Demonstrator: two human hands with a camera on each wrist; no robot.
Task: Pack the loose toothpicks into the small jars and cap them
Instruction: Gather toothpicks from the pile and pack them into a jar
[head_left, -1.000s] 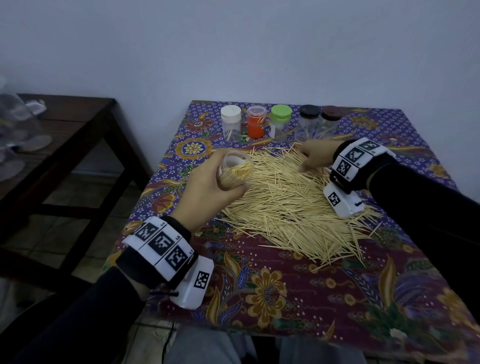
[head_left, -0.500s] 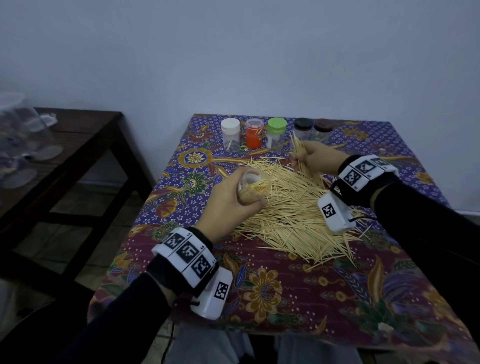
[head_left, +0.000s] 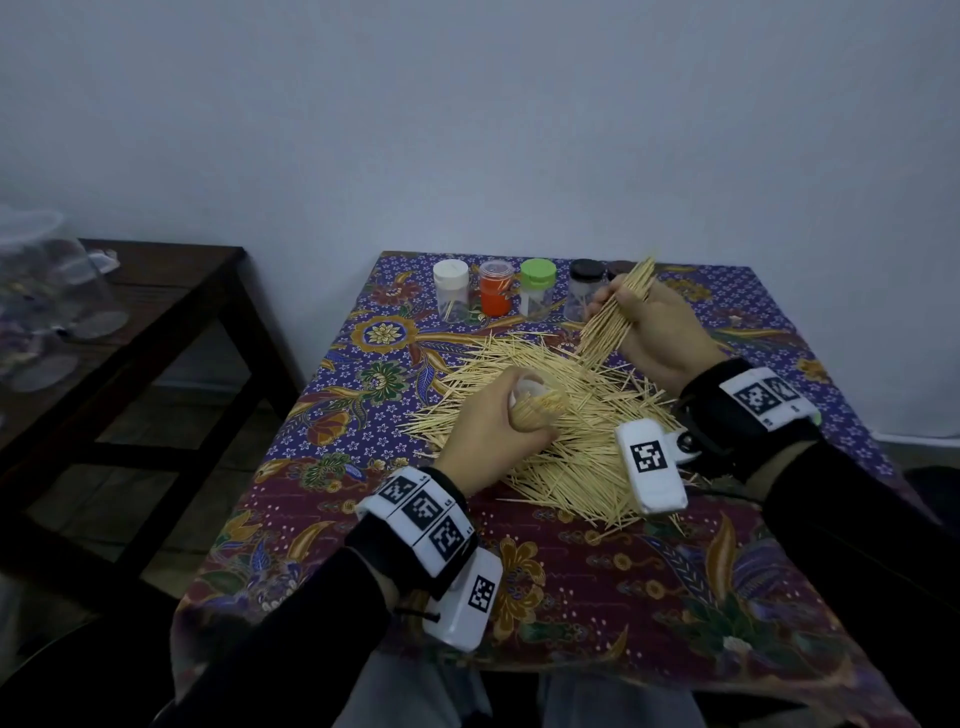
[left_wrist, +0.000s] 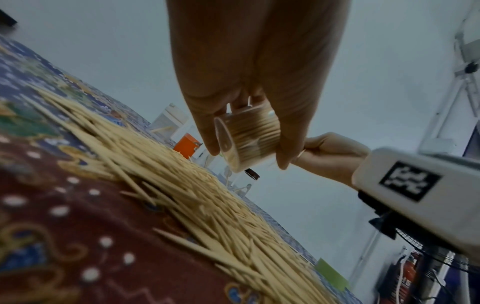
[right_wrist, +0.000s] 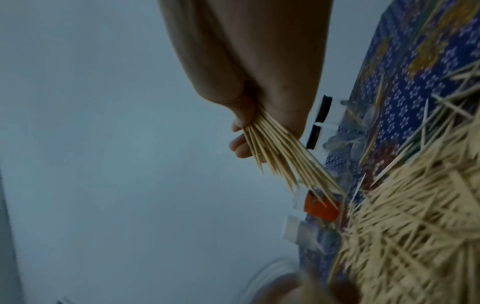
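A big pile of loose toothpicks (head_left: 566, 431) covers the middle of the patterned tablecloth (head_left: 597, 582). My left hand (head_left: 493, 431) grips a small clear jar (left_wrist: 246, 139) packed with toothpicks, tilted on its side just above the pile. My right hand (head_left: 649, 332) holds a thick bundle of toothpicks (head_left: 615, 317) lifted off the pile at the far right; the bundle (right_wrist: 285, 156) fans out of the fist. Along the far edge stand capped jars: white (head_left: 451, 291), orange (head_left: 496, 288), green (head_left: 537, 288) and black (head_left: 586, 288).
A dark wooden side table (head_left: 156, 322) stands left of the cloth-covered table, with clear plastic containers (head_left: 41, 291) on it. A pale wall runs behind the jars. The near part of the cloth bears no toothpicks.
My right hand has gathered a bundle of toothpicks from the pile's far edge and raised it. The left hand keeps the jar in its grip over the pile.
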